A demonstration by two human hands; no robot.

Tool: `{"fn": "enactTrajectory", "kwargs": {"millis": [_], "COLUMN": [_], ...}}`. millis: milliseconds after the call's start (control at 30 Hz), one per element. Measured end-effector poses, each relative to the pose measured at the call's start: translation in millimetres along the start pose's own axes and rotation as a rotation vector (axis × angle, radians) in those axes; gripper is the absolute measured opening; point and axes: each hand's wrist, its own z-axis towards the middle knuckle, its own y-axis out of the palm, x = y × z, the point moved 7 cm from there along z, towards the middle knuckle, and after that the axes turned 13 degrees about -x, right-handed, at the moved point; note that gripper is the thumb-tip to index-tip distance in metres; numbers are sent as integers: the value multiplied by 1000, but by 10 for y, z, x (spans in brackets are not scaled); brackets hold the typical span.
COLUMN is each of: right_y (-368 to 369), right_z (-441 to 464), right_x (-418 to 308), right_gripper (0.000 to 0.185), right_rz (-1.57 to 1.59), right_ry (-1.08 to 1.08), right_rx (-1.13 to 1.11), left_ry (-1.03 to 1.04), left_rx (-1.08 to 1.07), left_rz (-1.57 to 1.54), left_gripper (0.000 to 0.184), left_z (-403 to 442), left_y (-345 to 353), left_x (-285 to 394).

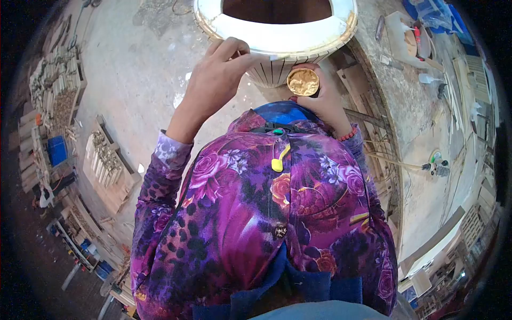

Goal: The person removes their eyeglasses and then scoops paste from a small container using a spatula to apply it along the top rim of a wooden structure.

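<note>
At the near rim of a large rounded wooden piece (277,38) is my left hand (217,73), its fingers pinched on a thin, flat, pale blade like a small scraper (264,57). The piece has a white top with a dark opening, and its sides are narrow pale slats with dark lines between them. My right hand (326,98) is wrapped round a small round cup (303,82) of tan, putty-like paste, just below the rim. The cup's lower part is hidden by the hand.
Stacked wood strips (56,88) lie along the left, with another pile on a board (106,160). A blue bin (57,150) stands at far left. Wooden framing (373,122) runs beside me on the right. A white box of tools (408,40) sits at upper right.
</note>
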Motion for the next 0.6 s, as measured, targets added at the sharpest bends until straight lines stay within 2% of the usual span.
{"fn": "enactTrajectory", "kwargs": {"millis": [133,233,333,400,533,600], "right_y": [44,63,119,176,238,257], "right_z": [-18,-32,-19,-20,-36,-30], "right_x": [146,241,258,310,262,192], "right_gripper": [60,63,65,64,62,57], "right_rz": [-7,78,199,389,396,291], "right_ry": [89,101,86,78,101,57], "right_rx": [40,103,156,171,252,275], "left_ry": [44,32,71,106,120,195], "left_rx": [-98,15,47,-11,40,67], "left_rz": [-125,-154,15,131,149,50], "left_gripper": [35,36,36,43,45,46], "left_z": [-27,22,-7,-16,-12,26], "left_y": [-33,8,2,-80,-202,-99], "left_x": [-44,-158,-154,-162,-223,-179]}}
